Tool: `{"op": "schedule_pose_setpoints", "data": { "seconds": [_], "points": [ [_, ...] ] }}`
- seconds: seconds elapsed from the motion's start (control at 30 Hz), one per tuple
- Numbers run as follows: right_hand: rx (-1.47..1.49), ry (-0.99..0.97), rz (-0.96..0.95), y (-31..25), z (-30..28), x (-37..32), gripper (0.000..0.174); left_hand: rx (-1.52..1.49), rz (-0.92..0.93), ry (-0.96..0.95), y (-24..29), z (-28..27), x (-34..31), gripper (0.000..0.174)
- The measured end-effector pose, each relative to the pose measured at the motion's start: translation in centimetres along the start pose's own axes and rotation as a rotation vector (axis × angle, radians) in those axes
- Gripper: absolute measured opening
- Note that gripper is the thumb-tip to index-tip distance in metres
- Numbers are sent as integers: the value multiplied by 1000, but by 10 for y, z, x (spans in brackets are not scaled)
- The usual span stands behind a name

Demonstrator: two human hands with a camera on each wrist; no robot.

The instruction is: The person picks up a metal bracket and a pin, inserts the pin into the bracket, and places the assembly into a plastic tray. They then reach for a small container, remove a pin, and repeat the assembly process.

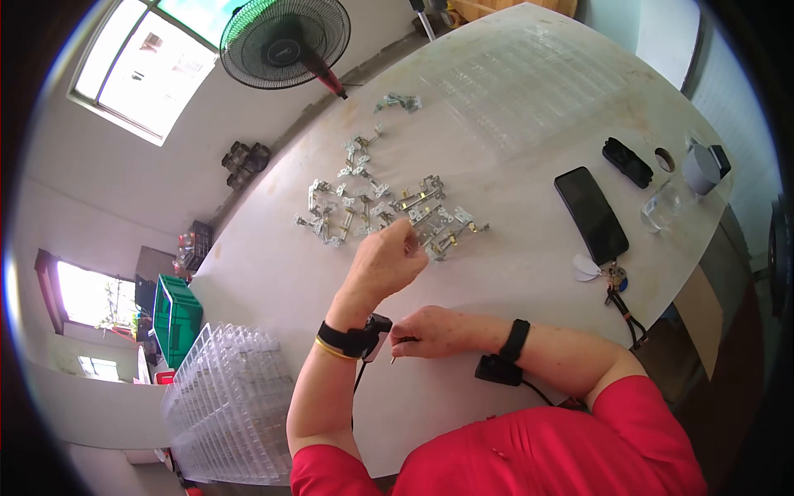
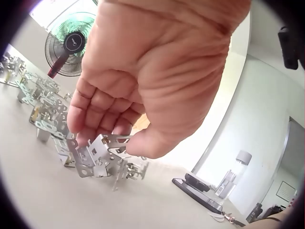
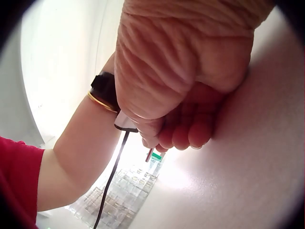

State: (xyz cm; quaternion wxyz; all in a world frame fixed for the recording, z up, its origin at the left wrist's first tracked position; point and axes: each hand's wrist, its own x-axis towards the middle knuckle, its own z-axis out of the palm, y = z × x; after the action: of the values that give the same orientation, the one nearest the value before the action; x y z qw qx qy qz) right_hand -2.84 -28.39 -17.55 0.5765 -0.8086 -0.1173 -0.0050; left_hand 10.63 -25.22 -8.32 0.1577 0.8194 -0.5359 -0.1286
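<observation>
My left hand (image 1: pixel 385 260) is over the near edge of a pile of small metal brackets (image 1: pixel 339 211). Its thumb and fingers pinch a bent, silver metal bracket (image 2: pixel 97 155) with cut-out holes, as the left wrist view shows; the palm hides part of it. Closer to my body, beside the left wrist, my right hand (image 1: pixel 434 331) rests low at the table. Its fingers curl round a thin rod-like tool (image 3: pixel 149 155), whose narrow tip sticks out below the fingers while the rest is mostly hidden in the fist.
Clear plastic trays (image 1: pixel 529 91) lie at the table's far side, and more are stacked (image 1: pixel 231 405) at the left. A phone (image 1: pixel 591 215), keys (image 1: pixel 614 275), a black case (image 1: pixel 627 163) and a clear bottle (image 1: pixel 666 202) are on the right. Cables hang from both wrist cameras.
</observation>
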Motion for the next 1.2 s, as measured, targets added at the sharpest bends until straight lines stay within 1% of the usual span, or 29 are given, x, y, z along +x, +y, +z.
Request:
{"op": "schedule_pose_setpoints", "data": {
  "seconds": [0.07, 0.1, 0.17, 0.2, 0.27, 0.3, 0.33, 0.37, 0.4, 0.43, 0.5, 0.57, 0.67, 0.73, 0.8, 0.83, 0.93, 0.97, 1.0, 1.07, 1.1, 1.17, 1.2],
  "points": [
    [6, -12, -8, 0, -1, 1, 26, -211, -65, 56, -13, -2, -9, 15],
    [9, -22, -14, -1, -3, 0, 26, -211, -70, 59, -16, -4, -14, 15],
    [32, -35, 1, -4, -6, -1, 26, -418, -176, 109, -21, -9, -27, 14],
    [53, -43, 20, -6, -7, -1, 25, -415, -185, 118, -24, -9, -35, 14],
    [36, -37, 11, -7, -8, -1, 23, -863, -284, 170, -31, -8, -53, 14],
    [17, -21, 10, -8, -8, -1, 22, -864, -291, 186, -37, -6, -64, 14],
    [14, -38, 4, -9, -8, -2, 22, -1067, -321, 196, -44, -1, -75, 16],
    [82, -29, 40, -12, -9, -3, 20, -1272, -346, 208, -51, 4, -86, 17],
    [149, -21, 78, -13, -9, -4, 17, -1393, -370, 243, -55, 10, -96, 19],
    [142, -42, 74, -14, -9, -4, 17, -1400, -372, 265, -61, 17, -104, 19],
    [185, -25, 116, -17, -9, -3, 15, -1536, -365, 303, -71, 29, -119, 19],
    [200, -29, 140, -19, -8, -1, 15, -1563, -383, 340, -76, 38, -133, 20],
    [252, -20, 191, -21, -4, 0, 16, -1590, -374, 294, -84, 47, -148, 22],
    [280, -23, 217, -24, -5, 2, 16, -1573, -373, 321, -87, 54, -155, 21],
    [348, -15, 312, -32, -9, 4, 16, -1556, -374, 339, -87, 58, -160, 20],
    [334, -24, 316, -34, -10, 7, 16, -1551, -376, 355, -87, 60, -162, 19],
    [310, 99, 314, -47, -12, 17, 15, -1548, -361, 408, -86, 61, -166, 17],
    [296, 93, 317, -49, -10, 22, 15, -1538, -349, 435, -85, 61, -167, 16],
    [245, 206, 248, -50, -7, 28, 15, -1549, -340, 445, -85, 61, -167, 16],
    [128, 410, 123, -57, -1, 39, 11, -1442, -323, 489, -85, 62, -169, 17],
    [117, 399, 123, -60, 2, 45, 11, -1451, -319, 501, -85, 64, -169, 17],
    [-77, 608, -24, -61, 10, 54, 8, -1361, -347, 512, -88, 66, -171, 20],
    [-81, 599, -24, -61, 13, 58, 8, -1367, -349, 521, -87, 67, -172, 20]
  ]
}}
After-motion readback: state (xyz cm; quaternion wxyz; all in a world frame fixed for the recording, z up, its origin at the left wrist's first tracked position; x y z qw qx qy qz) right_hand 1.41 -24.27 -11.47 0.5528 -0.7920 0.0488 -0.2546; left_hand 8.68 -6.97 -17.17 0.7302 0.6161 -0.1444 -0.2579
